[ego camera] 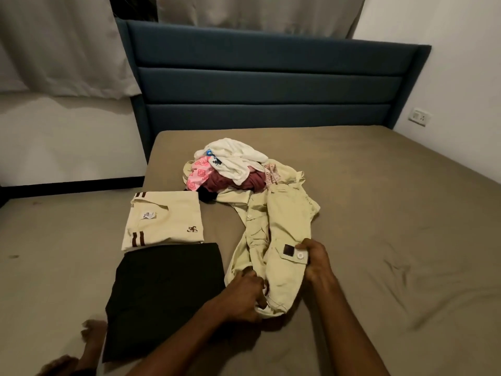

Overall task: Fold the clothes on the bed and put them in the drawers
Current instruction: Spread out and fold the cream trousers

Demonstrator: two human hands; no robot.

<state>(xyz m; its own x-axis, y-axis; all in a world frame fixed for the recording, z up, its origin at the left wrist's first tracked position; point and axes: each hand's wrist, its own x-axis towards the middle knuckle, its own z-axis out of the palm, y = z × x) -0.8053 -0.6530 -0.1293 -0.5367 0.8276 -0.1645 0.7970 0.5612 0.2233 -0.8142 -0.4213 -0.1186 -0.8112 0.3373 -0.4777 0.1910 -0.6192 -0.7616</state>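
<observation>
**Both hands on the near end of the pale shirt, which trails away toward the pile**

The left hand has its fingers curled into the bunched near end of the pale yellow shirt, and the right hand pinches the flap beside the white button and dark patch. Both hold cloth; neither is spread flat.

From that grip the shirt runs straight away from the person, its long axis pointing up the bed toward the headboard, with the far end touching, perhaps tucked under, the unfolded pile. The hands are about equally near. Judging by this, the next move needs the shirt drawn back clear of the pile and spread flat.

To the left lie a folded cream shirt and a folded black garment, edges touching.
</observation>
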